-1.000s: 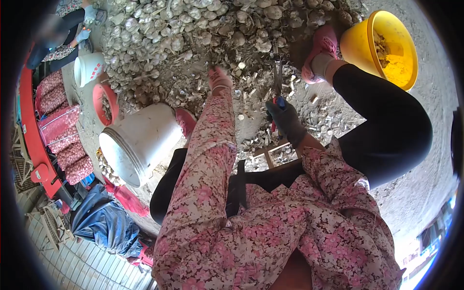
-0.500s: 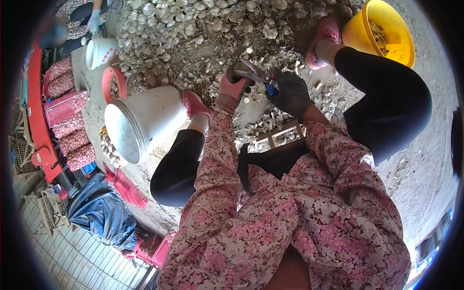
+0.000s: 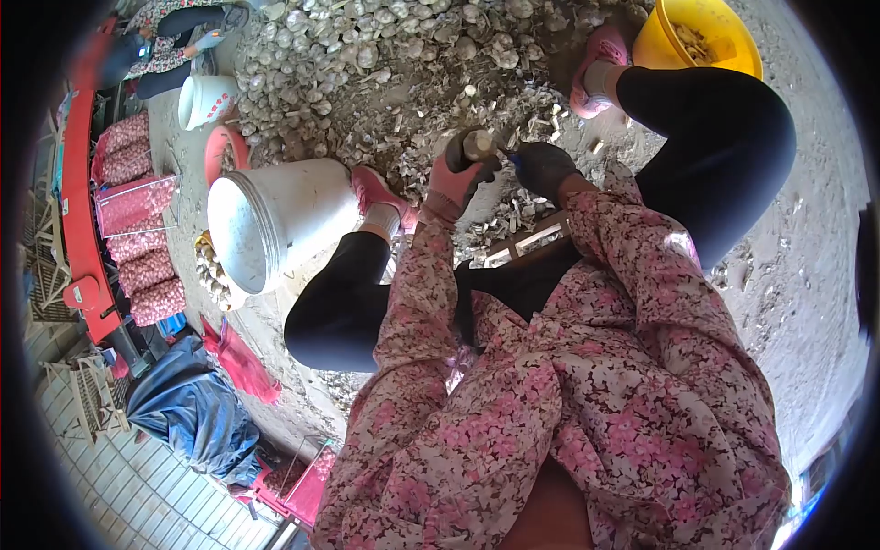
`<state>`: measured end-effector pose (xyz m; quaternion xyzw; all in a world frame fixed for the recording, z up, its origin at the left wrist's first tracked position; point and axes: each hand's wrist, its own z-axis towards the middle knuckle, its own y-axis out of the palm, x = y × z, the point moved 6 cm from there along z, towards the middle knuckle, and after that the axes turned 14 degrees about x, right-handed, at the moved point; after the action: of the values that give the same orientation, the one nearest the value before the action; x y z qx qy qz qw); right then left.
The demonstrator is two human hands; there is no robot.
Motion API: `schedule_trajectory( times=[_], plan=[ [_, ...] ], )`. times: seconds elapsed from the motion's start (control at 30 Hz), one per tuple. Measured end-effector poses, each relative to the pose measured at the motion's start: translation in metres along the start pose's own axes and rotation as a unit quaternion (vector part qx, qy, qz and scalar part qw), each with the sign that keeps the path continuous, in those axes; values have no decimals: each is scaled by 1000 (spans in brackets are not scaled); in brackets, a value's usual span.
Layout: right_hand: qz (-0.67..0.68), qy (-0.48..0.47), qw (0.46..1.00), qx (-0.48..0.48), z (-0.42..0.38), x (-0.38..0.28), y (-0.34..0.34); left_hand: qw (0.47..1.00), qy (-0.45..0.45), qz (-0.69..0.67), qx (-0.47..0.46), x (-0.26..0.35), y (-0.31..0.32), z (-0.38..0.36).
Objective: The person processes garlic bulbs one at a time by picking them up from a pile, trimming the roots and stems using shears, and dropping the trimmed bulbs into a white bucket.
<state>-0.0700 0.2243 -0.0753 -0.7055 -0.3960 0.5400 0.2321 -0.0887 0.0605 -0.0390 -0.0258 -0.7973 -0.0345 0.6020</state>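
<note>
My left hand (image 3: pixel 458 174), in a pink glove with dark finger coating, is closed around a garlic bulb (image 3: pixel 478 144), whose pale side faces up. Just to its right, my right hand (image 3: pixel 544 170) wears a dark glove and grips a pair of pruning shears (image 3: pixel 515 160); a bit of blue handle shows, while the blades are mostly hidden near the bulb. Both hands are close together above ground littered with cut stems and skins. Beyond them lies a heap of garlic bulbs (image 3: pixel 367 55).
A large white bucket (image 3: pixel 307 215) lies tipped at left, with a smaller white bucket (image 3: pixel 209 101) farther off. The yellow bucket (image 3: pixel 655 41) at upper right holds pale scraps. Filled red mesh bags (image 3: pixel 151 266) line the left. Another person's gloved hand (image 3: pixel 209 39) shows at upper left.
The shears have dropped from across the bulb, where their blades showed, to beside it. The bulb now shows more fully in my left hand. The whole view has shifted slightly.
</note>
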Motion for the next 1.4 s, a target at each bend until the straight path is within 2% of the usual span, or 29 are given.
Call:
schedule_trajectory(
  times=[0.03, 0.07, 0.13, 0.2, 0.27, 0.3, 0.33, 0.4, 0.43, 0.5, 0.53, 0.57, 0.6, 0.67, 0.73, 0.77, 0.83, 0.9, 0.93, 1.0, 1.03, 1.07, 1.1, 1.13, 1.17, 1.2, 1.23, 1.3, 1.4],
  plan=[
    [2, 2, 1000, 0, 0, 6, 8, 997, -22, -70, -2, 24, 13, -6],
    [24, -3, 1000, 6, 1, 10, 12, 997, -21, -70, -1, 27, 11, -5],
    [43, -12, 999, 14, -1, 7, 7, 986, 136, 79, 53, 50, -2, -2],
    [173, 74, 981, 37, -19, -6, -15, 983, 149, 59, 88, 45, -16, 7],
    [208, 102, 973, 8, -22, -1, 0, 929, 207, 235, 197, 64, -22, 10],
    [265, 120, 957, 0, -30, -4, 2, 902, 262, 286, 188, 24, -40, 22],
    [321, 138, 937, -9, -34, -7, 2, 902, 264, 288, 186, 33, -34, 17],
    [339, 120, 933, -18, -35, -13, 0, 758, 367, 503, 195, 67, -6, -5],
    [352, 102, 930, -28, -36, -19, -2, 757, 369, 504, 193, 62, -3, -9],
    [384, 80, 920, -3, -38, -27, -12, 871, 273, 370, 170, 46, -5, -9],
    [414, 58, 908, 20, -38, -30, -21, 871, 275, 370, 168, 54, -2, -15],
    [415, 58, 908, 22, -41, -29, -27, 993, 42, -5, 108, 46, -3, -16],
    [418, 37, 908, 8, -43, -31, -33, 903, -202, -378, 26, 36, 13, -24],
    [421, 16, 907, -8, -48, -37, -44, 913, -184, -363, 40, 31, 6, -25],
    [404, 47, 913, -27, -51, -39, -48, 922, -165, -347, 56, 32, -4, -24],
    [405, 46, 913, -28, -50, -40, -43, 924, -163, -346, 31, 36, -3, -26],
    [617, 217, 753, -70, -50, -35, -24, 924, -165, -344, 3, 43, 3, -29],
    [615, 178, 767, -41, -43, -38, -30, 987, -129, -86, -41, 45, 14, -37],
    [611, 136, 780, -15, -38, -40, -36, 986, -132, -87, -44, 39, 16, -38],
    [634, 112, 765, -11, -31, -36, -29, 967, -136, -210, -52, 30, 21, -39],
    [637, 134, 759, 18, -27, -28, -26, 993, -17, -102, 47, 33, 16, -37],
    [640, 156, 751, 45, -21, -20, -23, 994, -18, -102, 48, 29, 7, -32],
    [503, 149, 843, 116, -14, -3, -30, 946, -81, -315, -11, 24, -1, -28],
    [411, 196, 877, 151, -4, 23, -19, 845, -136, -512, -68, 25, -8, -27],
    [350, 127, 910, 181, -8, 22, -36, 849, -166, -502, -20, 22, -17, -25],
    [287, 57, 933, 211, -13, 17, -51, 849, -162, -503, -18, 24, -21, -24],
    [285, 55, 934, 208, -19, 7, -58, 864, -173, -472, 16, 24, -24, -24],
    [309, 55, 949, 34, -33, -21, -46, 875, -187, -444, 53, 22, -28, -23],
    [321, -13, 947, -3, -40, -39, -28, 852, -185, -490, -4, 23, -17, -21]
  ],
)
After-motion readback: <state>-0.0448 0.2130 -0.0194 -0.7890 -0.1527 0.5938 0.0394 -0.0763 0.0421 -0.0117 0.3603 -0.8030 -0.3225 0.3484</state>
